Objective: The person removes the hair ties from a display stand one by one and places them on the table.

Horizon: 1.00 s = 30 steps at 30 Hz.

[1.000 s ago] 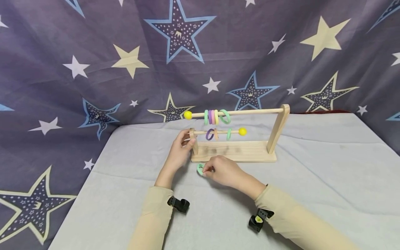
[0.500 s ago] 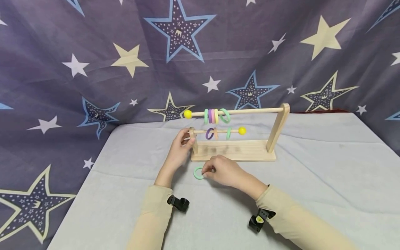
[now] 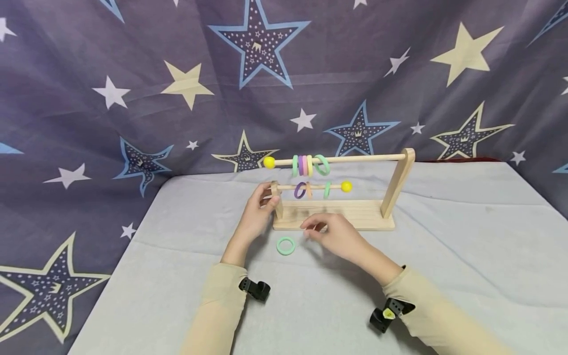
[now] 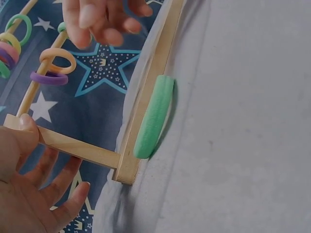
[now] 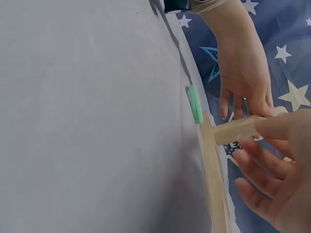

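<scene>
My left hand point(image 3: 255, 217) holds the short post point(image 3: 277, 204) of a wooden ring stand point(image 3: 359, 217), its thumb on the near side. A green ring point(image 4: 154, 119) lies on the cloth in front of the stand's base. To the right of that ring hovers my right hand point(image 3: 336, 234), fingers loosely bent and holding nothing. On the lower rod hang a purple ring point(image 3: 298, 193), an orange ring point(image 4: 65, 68) and a green ring point(image 3: 327, 190). The upper rod carries several rings, among them a yellow ring point(image 3: 310, 166) and a loosely tilted green ring point(image 3: 327, 168).
A pale cloth point(image 3: 443, 276) covers the table, slightly wrinkled. Behind it hangs a dark curtain point(image 3: 146, 118) with stars. Each rod ends in a yellow ball point(image 3: 346, 186). The tall post point(image 3: 398, 182) rises at the stand's right end.
My right hand has lowered the green ring flat onto the cloth, let it go and drawn away to the right. The left hand has stayed on the post.
</scene>
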Each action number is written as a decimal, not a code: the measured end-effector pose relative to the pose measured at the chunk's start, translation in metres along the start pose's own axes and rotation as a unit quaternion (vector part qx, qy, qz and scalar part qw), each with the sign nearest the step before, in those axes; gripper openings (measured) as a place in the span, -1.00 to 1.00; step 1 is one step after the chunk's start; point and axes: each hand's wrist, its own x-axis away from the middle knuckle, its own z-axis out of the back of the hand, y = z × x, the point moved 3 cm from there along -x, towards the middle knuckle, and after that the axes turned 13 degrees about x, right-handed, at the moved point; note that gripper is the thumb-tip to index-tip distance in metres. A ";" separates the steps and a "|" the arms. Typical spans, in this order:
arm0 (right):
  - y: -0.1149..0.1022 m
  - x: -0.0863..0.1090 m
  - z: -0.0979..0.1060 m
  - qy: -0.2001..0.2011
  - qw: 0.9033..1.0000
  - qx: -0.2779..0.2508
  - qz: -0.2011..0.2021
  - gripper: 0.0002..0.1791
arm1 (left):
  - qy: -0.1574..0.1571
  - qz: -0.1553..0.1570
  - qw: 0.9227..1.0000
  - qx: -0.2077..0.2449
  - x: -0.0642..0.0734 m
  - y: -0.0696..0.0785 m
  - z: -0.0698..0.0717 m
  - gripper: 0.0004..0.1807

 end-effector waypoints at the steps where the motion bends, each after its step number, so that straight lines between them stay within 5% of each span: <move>1: 0.002 0.001 0.002 0.013 1.000 -0.009 -0.005 -0.86 | 0.001 -0.002 1.000 0.001 -0.001 -0.004 0.000 -0.55; 10: 0.015 0.006 0.020 0.120 0.988 -0.061 -0.072 -0.86 | -0.005 0.008 1.000 -0.009 0.012 0.034 -0.008 -0.58; 19: 0.028 0.009 0.022 0.158 0.972 -0.127 -0.118 -0.80 | 0.005 0.005 1.000 0.001 -0.002 -0.004 0.000 -0.55; 30: 0.032 0.009 0.022 0.201 0.947 -0.181 -0.176 -0.73 | 0.005 -0.001 1.000 0.001 -0.003 -0.008 0.000 -0.56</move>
